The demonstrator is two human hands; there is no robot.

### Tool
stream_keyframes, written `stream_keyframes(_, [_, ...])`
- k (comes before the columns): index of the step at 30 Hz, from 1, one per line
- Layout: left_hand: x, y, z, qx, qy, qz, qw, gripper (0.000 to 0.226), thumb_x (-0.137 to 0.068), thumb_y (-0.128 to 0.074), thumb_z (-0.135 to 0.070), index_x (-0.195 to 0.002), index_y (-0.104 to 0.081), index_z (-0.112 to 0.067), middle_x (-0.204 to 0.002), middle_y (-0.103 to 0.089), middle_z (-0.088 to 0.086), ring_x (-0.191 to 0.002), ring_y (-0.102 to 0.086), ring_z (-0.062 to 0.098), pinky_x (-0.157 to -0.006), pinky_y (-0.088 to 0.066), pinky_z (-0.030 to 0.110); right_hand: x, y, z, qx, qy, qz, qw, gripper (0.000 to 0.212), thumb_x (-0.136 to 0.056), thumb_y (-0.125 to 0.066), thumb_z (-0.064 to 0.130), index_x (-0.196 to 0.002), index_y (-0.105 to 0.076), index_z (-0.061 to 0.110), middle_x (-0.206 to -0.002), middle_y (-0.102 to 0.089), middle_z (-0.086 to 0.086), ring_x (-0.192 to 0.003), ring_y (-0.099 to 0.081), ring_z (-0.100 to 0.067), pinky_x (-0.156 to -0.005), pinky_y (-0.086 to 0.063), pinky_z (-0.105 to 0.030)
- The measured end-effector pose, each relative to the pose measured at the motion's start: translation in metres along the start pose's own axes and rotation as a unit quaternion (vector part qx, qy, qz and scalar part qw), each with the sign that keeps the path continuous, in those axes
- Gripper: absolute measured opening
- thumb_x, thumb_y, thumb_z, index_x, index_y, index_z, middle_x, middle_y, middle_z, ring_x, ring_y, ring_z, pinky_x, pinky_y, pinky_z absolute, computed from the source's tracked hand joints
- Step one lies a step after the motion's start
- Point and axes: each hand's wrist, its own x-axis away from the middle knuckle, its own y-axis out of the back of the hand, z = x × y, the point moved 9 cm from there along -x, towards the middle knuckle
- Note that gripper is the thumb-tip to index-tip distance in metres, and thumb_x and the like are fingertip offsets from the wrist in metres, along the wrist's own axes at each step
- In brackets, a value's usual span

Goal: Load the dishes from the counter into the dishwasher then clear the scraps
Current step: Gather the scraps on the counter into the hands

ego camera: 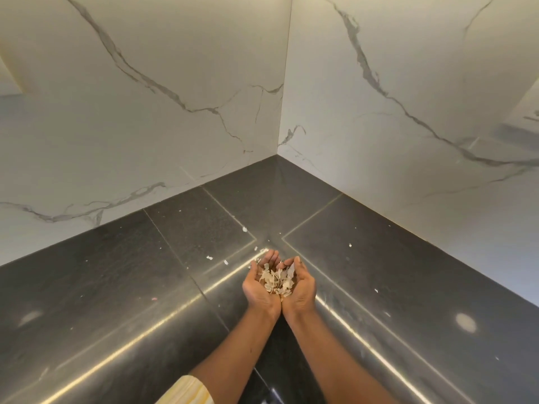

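A heap of pale, flaky scraps (277, 279) lies in my two cupped palms, held together over the dark counter (393, 272). My left hand (259, 287) and my right hand (302, 287) touch along their inner edges, palms up, fingers curled upward round the heap. A few small white scrap bits (210, 258) lie loose on the counter just left of and beyond my hands. No dishes and no dishwasher are in view.
The black stone counter runs into a corner under white marble-patterned walls (175, 112). More tiny white specks (350, 245) dot the counter to the right. A striped sleeve edge (189, 389) shows at the bottom.
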Motion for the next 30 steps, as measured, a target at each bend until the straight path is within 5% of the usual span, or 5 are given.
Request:
stream_keyframes(5, [0.035,0.013,0.014,-0.016,-0.005,-0.004,1.000,0.046,-0.099,-0.028,-0.029,-0.082,-0.062,-0.002,-0.075,-0.065,0.010,-0.066,-0.063,0.022,-0.064,-0.056,0.033,0.021,0.026,0.000,0.010,0.010,-0.021,1.000,0.031,-0.093,-0.043,0.016,-0.065,-0.052,0.004,-0.066,-0.058,-0.013,-0.074,-0.060,-0.030,-0.088,-0.047,-0.050])
stream_keyframes(14, [0.108,0.046,0.016,-0.025,-0.007,0.018,1.000,0.046,-0.098,-0.030,-0.031,-0.081,-0.062,-0.003,-0.073,-0.063,0.009,-0.066,-0.065,0.024,-0.069,-0.054,0.038,0.088,0.054,-0.033,-0.002,-0.002,-0.006,1.000,0.015,-0.082,-0.053,0.018,-0.075,-0.060,0.006,-0.078,-0.064,-0.011,-0.078,-0.064,-0.026,-0.082,-0.049,-0.044])
stream_keyframes(23, [0.201,0.173,0.027,-0.028,0.033,-0.033,0.999,0.045,-0.093,-0.037,-0.031,-0.066,-0.065,-0.007,-0.071,-0.063,0.008,-0.072,-0.062,0.024,-0.075,-0.052,0.038,0.217,0.127,-0.097,-0.042,-0.021,-0.093,0.995,0.023,-0.078,-0.053,0.018,-0.061,-0.065,0.007,-0.066,-0.062,-0.011,-0.065,-0.064,-0.024,-0.068,-0.056,-0.038])
stream_keyframes(26, [0.233,0.223,0.042,-0.010,0.064,-0.058,0.996,0.031,-0.081,-0.047,-0.030,-0.072,-0.067,-0.008,-0.074,-0.065,0.007,-0.075,-0.063,0.022,-0.077,-0.054,0.035,0.254,0.174,-0.120,-0.010,-0.030,-0.121,0.992,0.014,-0.068,-0.071,0.023,-0.067,-0.068,0.010,-0.073,-0.065,-0.009,-0.070,-0.066,-0.020,-0.068,-0.056,-0.032])
stream_keyframes(30, [0.247,0.300,0.063,-0.037,0.100,-0.142,0.984,0.039,-0.085,-0.045,-0.025,-0.063,-0.071,-0.006,-0.068,-0.067,0.009,-0.063,-0.067,0.022,-0.060,-0.057,0.031,0.276,0.260,-0.161,-0.059,-0.071,-0.214,0.972,0.016,-0.072,-0.059,0.005,-0.063,-0.071,0.007,-0.072,-0.066,-0.010,-0.066,-0.068,-0.021,-0.061,-0.056,-0.031])
